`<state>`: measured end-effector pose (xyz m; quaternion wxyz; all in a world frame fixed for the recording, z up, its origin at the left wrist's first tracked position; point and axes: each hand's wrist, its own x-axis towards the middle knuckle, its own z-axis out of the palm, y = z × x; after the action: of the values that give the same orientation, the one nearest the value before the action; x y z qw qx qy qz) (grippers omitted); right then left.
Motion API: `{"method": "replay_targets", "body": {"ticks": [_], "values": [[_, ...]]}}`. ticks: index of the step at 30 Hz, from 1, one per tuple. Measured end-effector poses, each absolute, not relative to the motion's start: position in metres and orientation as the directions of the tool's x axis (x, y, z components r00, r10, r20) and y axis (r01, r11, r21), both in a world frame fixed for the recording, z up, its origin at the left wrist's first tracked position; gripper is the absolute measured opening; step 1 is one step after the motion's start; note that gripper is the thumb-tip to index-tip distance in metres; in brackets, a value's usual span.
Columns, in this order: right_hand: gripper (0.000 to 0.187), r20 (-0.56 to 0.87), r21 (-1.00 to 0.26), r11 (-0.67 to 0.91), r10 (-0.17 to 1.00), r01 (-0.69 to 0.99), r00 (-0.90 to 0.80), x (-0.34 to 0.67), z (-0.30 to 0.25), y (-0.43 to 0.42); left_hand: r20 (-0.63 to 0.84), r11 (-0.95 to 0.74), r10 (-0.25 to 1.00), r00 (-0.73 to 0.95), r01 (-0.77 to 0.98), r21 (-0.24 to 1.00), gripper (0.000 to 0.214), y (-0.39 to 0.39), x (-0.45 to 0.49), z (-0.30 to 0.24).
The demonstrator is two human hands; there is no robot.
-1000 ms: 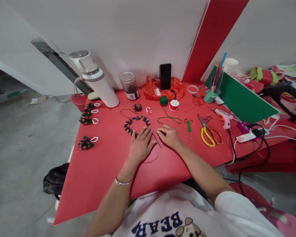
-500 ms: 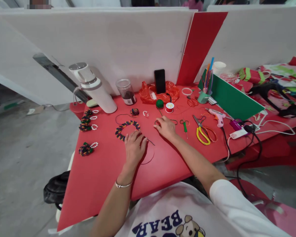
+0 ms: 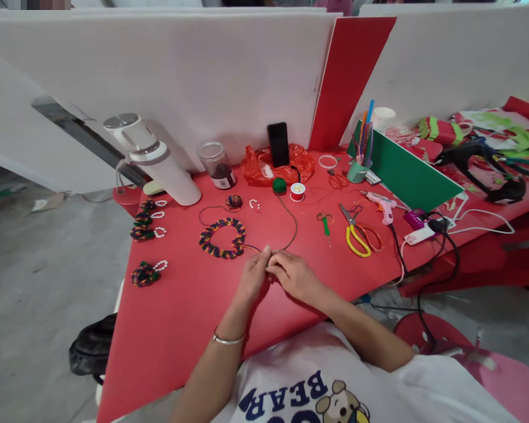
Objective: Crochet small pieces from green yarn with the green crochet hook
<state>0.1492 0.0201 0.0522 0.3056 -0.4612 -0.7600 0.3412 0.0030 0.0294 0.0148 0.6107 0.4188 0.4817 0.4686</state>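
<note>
My left hand [image 3: 254, 275] and my right hand [image 3: 296, 279] meet fingertip to fingertip near the front of the red table, both closed in a pinch. Dark green yarn [image 3: 296, 226] curves from a green yarn ball [image 3: 279, 185] down to my right fingers. Into my left fingers runs the loose yarn tail of a crocheted multicolored ring [image 3: 206, 249], which lies flat to the left. The yarn ends between the fingertips are hidden. Behind the ring sits a small multicolored yarn ball [image 3: 234, 202], with a short white bead string [image 3: 254, 205] beside it.
Several dark yarn pieces with bead loops [image 3: 145, 274] line the left edge. A white tumbler [image 3: 171, 176], a jar [image 3: 223, 175] and a phone [image 3: 278, 144] stand at the back. To the right lie a green-handled tool [image 3: 325, 225], yellow-handled scissors [image 3: 358, 241] and a pink glue gun [image 3: 384, 205].
My right hand has come back toward me, drawing the green yarn out. My left hand has left the ring and moved right, and the two hands now meet.
</note>
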Motion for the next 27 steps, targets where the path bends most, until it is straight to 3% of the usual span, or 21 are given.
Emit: {"method": "replay_targets", "body": {"ticks": [3, 7, 9, 12, 14, 16, 20, 24, 27], "values": [[0.013, 0.134, -0.794, 0.365, 0.884, 0.485, -0.447, 0.157, 0.053, 0.005, -0.321, 0.366, 0.930, 0.179, -0.378, 0.850, 0.037, 0.032, 0.012, 0.019], [0.012, 0.057, -0.721, 0.393, 0.855, 0.571, -0.516, 0.181, 0.053, 0.019, -0.323, 0.312, 0.944, 0.068, -0.501, 0.807, 0.039, 0.037, 0.010, 0.018], [0.022, 0.072, -0.622, 0.349, 0.917, 0.701, -0.392, 0.198, 0.057, 0.042, -0.303, 0.265, 0.953, 0.001, -0.490, 0.830, 0.036, 0.036, 0.010, 0.013], [0.028, 0.087, -0.406, 0.166, 0.986, 0.899, -0.143, 0.220, 0.063, 0.090, -0.228, 0.196, 0.970, -0.091, -0.272, 0.942, 0.026, 0.033, 0.011, 0.005], [0.024, 0.006, -0.260, 0.134, 0.990, 0.956, -0.138, 0.227, 0.066, 0.123, -0.074, 0.074, 0.989, -0.126, -0.005, 0.997, 0.017, 0.032, 0.013, 0.002], [0.021, -0.084, -0.161, 0.141, 0.984, 0.977, -0.156, 0.228, 0.066, 0.152, 0.123, -0.098, 0.988, -0.095, 0.230, 0.968, 0.014, 0.030, 0.014, 0.001], [0.016, -0.163, -0.142, 0.194, 0.963, 0.971, -0.216, 0.228, 0.066, 0.192, 0.344, -0.311, 0.939, -0.006, 0.411, 0.857, 0.016, 0.030, 0.013, 0.001], [0.017, -0.261, -0.202, 0.246, 0.920, 0.948, -0.294, 0.240, 0.075, 0.213, 0.370, -0.324, 0.929, -0.019, 0.442, 0.836, 0.017, 0.032, 0.010, 0.001], [0.022, -0.250, -0.274, 0.268, 0.908, 0.924, -0.337, 0.255, 0.086, 0.218, 0.376, -0.322, 0.926, -0.036, 0.445, 0.836, 0.017, 0.032, 0.010, 0.001]]}}
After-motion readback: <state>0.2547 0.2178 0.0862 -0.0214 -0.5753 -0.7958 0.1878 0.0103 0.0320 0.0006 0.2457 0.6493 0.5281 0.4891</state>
